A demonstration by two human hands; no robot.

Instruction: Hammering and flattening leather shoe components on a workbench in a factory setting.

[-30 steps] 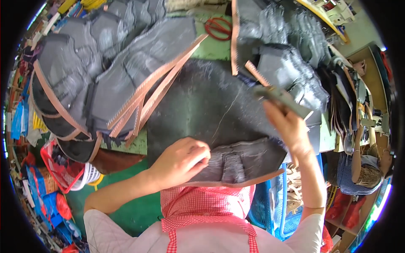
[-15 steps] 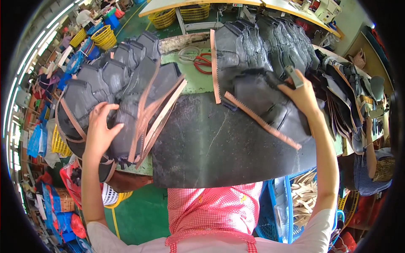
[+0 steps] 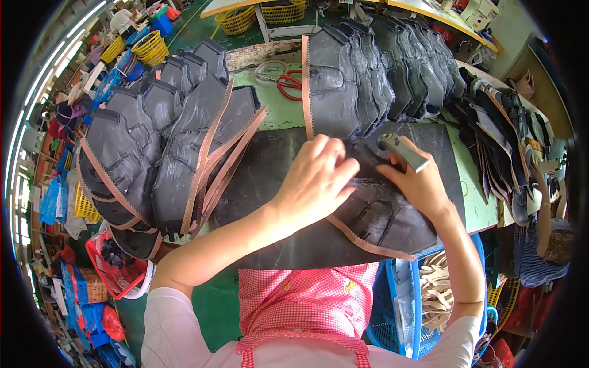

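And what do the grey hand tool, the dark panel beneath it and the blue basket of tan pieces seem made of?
Grey hand tool: probably metal, dull sheen, crisp edges. Dark panel: leather or synthetic, unclear which; mostly matte, creased. Blue basket: likely moulded plastic; smooth rim, perforated wall.

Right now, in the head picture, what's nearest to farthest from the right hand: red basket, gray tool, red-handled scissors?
1. Gray tool: held in the right hand.
2. Red-handled scissors: ahead, toward the left.
3. Red basket: far left, lower in the picture.
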